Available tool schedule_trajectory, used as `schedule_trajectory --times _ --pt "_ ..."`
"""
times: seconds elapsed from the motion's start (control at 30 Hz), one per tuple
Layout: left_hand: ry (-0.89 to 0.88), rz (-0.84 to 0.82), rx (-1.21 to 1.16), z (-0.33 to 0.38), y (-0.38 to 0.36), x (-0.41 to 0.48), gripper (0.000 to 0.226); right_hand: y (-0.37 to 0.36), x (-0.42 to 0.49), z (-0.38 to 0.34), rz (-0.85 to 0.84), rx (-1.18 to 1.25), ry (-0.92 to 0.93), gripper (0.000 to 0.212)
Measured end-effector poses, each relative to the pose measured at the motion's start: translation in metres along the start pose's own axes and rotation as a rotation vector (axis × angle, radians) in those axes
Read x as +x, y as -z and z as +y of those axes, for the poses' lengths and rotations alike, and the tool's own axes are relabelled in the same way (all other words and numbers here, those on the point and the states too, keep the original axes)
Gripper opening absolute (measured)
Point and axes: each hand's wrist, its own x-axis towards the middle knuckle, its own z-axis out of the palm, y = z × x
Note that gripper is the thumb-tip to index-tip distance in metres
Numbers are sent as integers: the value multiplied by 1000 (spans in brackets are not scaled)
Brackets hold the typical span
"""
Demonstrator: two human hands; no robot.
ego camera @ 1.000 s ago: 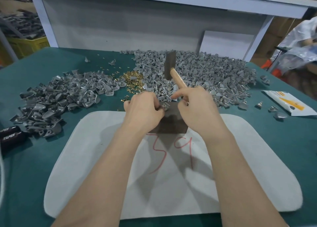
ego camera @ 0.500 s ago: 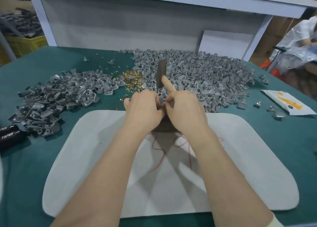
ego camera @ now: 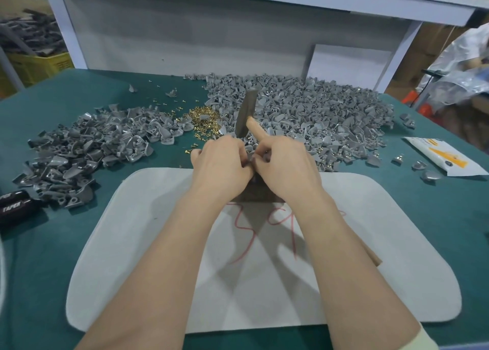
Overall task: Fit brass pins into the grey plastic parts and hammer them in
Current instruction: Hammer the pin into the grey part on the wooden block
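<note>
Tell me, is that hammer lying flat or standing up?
Standing up: the hammer has its head raised over the grey parts pile, its wooden handle running down into the right hand.

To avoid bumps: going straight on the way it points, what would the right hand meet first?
Probably the left hand, whose curled fingers seem to touch the right hand over a small grey plastic part; behind lies the large heap of grey plastic parts. Depth is unclear.

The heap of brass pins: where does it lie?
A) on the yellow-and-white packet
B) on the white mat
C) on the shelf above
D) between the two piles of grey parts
D: the brass pins lie on the green cloth, between the smaller left pile and the large right pile of grey parts.
</note>
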Motion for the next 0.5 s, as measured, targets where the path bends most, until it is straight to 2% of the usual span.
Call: schedule_trajectory --times 0.13,0.23,0.5 --pt "2 11 -1 1 0 -1 21 0 0 1 -1 41 -26 8" --pt "-3 4 2 1 0 -1 27 1 0 2 -5 61 -10 12" --pt "-9 3 -15 0 0 -2 20 2 -1 4 -5 54 21 13"
